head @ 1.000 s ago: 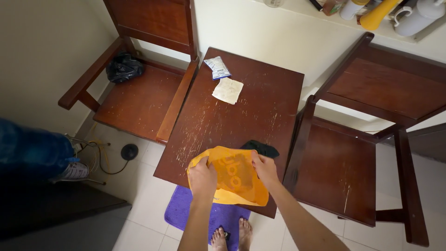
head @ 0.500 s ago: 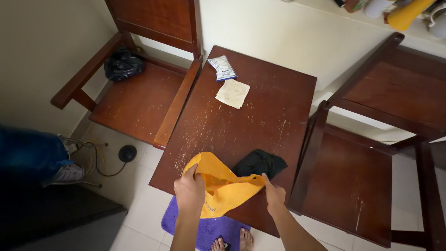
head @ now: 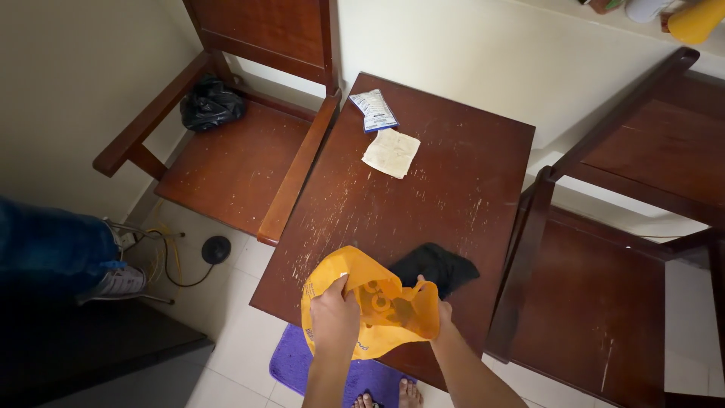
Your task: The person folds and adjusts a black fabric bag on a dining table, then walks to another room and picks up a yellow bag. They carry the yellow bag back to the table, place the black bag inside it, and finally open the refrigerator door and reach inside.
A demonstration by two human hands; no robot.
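Near the bottom centre of the frame, one orange plastic bag (head: 370, 310) is held over the near edge of a scratched dark wooden table (head: 445, 189); dark printing is seen on its side, too creased to be made out. The left hand (head: 334, 321) is closed around the bag's left rim, with the fingers curled over the edge; the right hand (head: 442, 313) is largely hidden behind the bag's right side, where its fingers are pinched on the rim, so that the mouth of the bag is drawn open between the two hands.

Just right of the bag, one black cloth (head: 436, 266) is lain on the table, touching the bag's far side. Towards the upper centre of the frame, two flat items are seen at the table's far end: one small white-and-blue packet (head: 374, 110), oblong and crinkled, and one pale square piece of paper (head: 390, 153) just below it, the two nearly touching.

Two wooden armchairs are counted; one chair on the left (head: 226, 162) carries one knotted black bag (head: 211, 106) in the upper left of the frame, and one chair on the right (head: 604, 295) is set beside the table. One purple mat (head: 294, 361) is seen on the tiled floor at the bottom.
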